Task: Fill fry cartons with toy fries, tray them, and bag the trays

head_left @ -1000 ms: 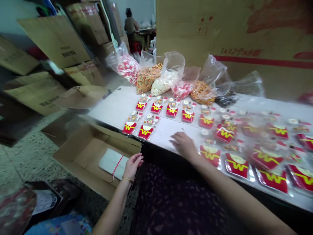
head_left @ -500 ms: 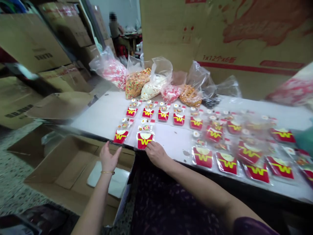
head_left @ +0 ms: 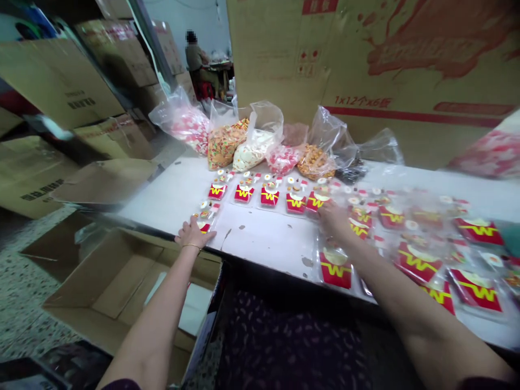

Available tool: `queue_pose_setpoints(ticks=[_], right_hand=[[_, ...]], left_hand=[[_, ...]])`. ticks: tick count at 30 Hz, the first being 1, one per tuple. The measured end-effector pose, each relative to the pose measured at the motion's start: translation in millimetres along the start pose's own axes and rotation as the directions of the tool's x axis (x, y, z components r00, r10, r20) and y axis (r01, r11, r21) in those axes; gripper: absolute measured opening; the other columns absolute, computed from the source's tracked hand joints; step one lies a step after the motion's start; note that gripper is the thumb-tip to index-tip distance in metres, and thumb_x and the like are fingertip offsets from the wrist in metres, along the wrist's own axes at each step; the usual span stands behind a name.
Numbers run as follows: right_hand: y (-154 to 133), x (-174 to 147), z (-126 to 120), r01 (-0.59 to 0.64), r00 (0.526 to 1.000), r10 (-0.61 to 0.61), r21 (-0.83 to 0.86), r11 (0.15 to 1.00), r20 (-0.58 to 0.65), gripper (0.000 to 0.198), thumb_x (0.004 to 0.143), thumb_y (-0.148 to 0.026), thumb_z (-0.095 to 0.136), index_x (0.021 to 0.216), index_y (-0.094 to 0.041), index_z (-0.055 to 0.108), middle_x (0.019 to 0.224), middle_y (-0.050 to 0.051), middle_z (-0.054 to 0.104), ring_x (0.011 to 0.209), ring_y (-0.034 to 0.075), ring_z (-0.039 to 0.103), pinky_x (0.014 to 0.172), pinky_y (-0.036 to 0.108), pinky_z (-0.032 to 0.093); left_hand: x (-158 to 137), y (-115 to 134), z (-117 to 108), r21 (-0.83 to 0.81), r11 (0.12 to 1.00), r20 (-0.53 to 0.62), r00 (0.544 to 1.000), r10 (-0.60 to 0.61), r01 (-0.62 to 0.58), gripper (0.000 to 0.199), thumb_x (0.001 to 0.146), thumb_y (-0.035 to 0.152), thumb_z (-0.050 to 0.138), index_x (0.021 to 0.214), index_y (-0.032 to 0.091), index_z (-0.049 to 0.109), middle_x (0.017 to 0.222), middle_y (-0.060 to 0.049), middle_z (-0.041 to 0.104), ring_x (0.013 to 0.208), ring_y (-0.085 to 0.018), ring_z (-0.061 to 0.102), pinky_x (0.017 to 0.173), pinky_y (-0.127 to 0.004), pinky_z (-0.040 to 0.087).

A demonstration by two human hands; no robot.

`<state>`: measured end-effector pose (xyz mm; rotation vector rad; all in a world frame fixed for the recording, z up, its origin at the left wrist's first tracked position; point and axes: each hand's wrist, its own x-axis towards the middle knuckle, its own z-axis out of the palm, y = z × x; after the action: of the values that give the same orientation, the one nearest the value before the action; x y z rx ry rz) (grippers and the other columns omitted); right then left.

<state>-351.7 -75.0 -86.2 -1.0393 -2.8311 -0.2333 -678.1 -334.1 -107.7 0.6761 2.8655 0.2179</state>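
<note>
My left hand (head_left: 193,235) lies with its fingers spread over the lower part of a clear packet (head_left: 204,226) at the table's front edge. This packet holds a red pouch-shaped piece with a yellow zigzag and small food-shaped pieces. My right hand (head_left: 335,219) is closed at the right edge of a similar packet (head_left: 315,200) in the back row; its fingertips are partly hidden. Three more such packets stand in a line to its left, one of them this packet (head_left: 270,196). Several others, such as this packet (head_left: 335,268), are laid out on the right.
Clear bags of small colourful pieces (head_left: 227,143) line the table's back. A large cardboard carton (head_left: 280,70) rises behind them. Below the table's left edge is an open cardboard box (head_left: 97,281) with a white item (head_left: 195,309) inside. A person (head_left: 197,57) sits far behind.
The right hand has moved right from a front packet to a back-row packet, which has shifted slightly left. That front packet is gone from its spot. The left hand has come onto the remaining one.
</note>
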Motion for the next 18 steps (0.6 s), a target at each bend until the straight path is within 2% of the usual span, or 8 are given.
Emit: queue_pose_setpoints(ticks=[2,5,7,9,11,13,16,18], right_hand=[[5,-4,-3,-0.046,0.999,0.046,0.007,0.999,-0.018,0.022,0.08,-0.024,0.048,0.074,-0.011,0.065,0.079,0.013,0.062,0.075,0.021,0.05,0.06,0.03,0.034],[16,-24,-18,-0.068,0.98,0.084,0.092,0.993,-0.18,0.024,0.082,-0.029,0.047,0.091,-0.014,0.064,0.093,0.011,0.063,0.084,0.021,0.052,0.07,0.031,0.038],[26,-48,-30,-0.071,0.946,0.126,0.191,0.979,-0.297,0.025,0.083,-0.03,0.045,0.096,-0.016,0.063,0.097,0.009,0.063,0.089,0.021,0.054,0.076,0.033,0.04],[35,-78,-40,-0.094,0.899,0.206,0.289,0.953,-0.385,0.025,0.084,-0.03,0.044,0.094,-0.018,0.064,0.095,0.008,0.063,0.09,0.02,0.055,0.079,0.034,0.041],[41,-109,-48,-0.117,0.85,0.284,0.367,0.923,-0.443,0.023,0.083,-0.029,0.045,0.09,-0.018,0.065,0.092,0.007,0.064,0.088,0.019,0.057,0.078,0.035,0.044],[43,-138,-55,-0.119,0.813,0.327,0.413,0.903,-0.482,0.02,0.082,-0.028,0.048,0.088,-0.019,0.065,0.089,0.006,0.065,0.086,0.019,0.059,0.077,0.035,0.046],[43,-174,-63,-0.118,0.768,0.363,0.441,0.89,-0.527,0.018,0.079,-0.027,0.052,0.088,-0.02,0.065,0.09,0.006,0.065,0.086,0.019,0.059,0.079,0.036,0.047],[41,-193,-64,-0.125,0.762,0.378,0.454,0.882,-0.526,0.017,0.078,-0.026,0.054,0.09,-0.021,0.065,0.092,0.006,0.065,0.088,0.019,0.059,0.08,0.036,0.047]], left_hand=[[-7,-3,-6,0.02,1.0,-0.023,1.0,-0.013,0.013,0.1,0.055,0.062,0.056,0.136,0.018,0.018,0.13,-0.023,0.035,0.111,-0.042,0.039,0.085,-0.054,0.032],[-31,-1,-13,0.054,0.998,-0.064,0.997,0.047,-0.044,0.097,0.058,0.061,0.053,0.136,0.016,0.017,0.125,-0.023,0.04,0.107,-0.042,0.042,0.083,-0.052,0.035],[-55,11,-13,0.05,0.986,-0.078,0.984,0.161,-0.157,0.097,0.059,0.06,0.053,0.136,0.014,0.017,0.123,-0.022,0.041,0.107,-0.041,0.042,0.083,-0.051,0.035],[-84,37,-8,0.006,0.938,-0.063,0.936,0.346,-0.346,0.097,0.059,0.057,0.055,0.136,0.013,0.017,0.124,-0.02,0.041,0.108,-0.039,0.042,0.087,-0.048,0.034],[-118,74,3,-0.071,0.82,-0.04,0.823,0.566,-0.567,0.096,0.059,0.054,0.058,0.136,0.015,0.018,0.126,-0.017,0.04,0.111,-0.035,0.04,0.091,-0.044,0.031],[-151,119,16,-0.145,0.665,-0.021,0.674,0.738,-0.732,0.097,0.057,0.052,0.061,0.136,0.016,0.018,0.127,-0.016,0.04,0.112,-0.034,0.038,0.093,-0.042,0.028],[-190,182,36,-0.203,0.447,0.023,0.452,0.892,-0.871,0.099,0.054,0.051,0.065,0.136,0.019,0.021,0.126,-0.016,0.04,0.109,-0.034,0.039,0.091,-0.045,0.027],[-204,210,46,-0.201,0.313,0.053,0.309,0.95,-0.928,0.099,0.053,0.05,0.066,0.136,0.021,0.022,0.129,-0.017,0.037,0.109,-0.035,0.038,0.09,-0.047,0.026]])
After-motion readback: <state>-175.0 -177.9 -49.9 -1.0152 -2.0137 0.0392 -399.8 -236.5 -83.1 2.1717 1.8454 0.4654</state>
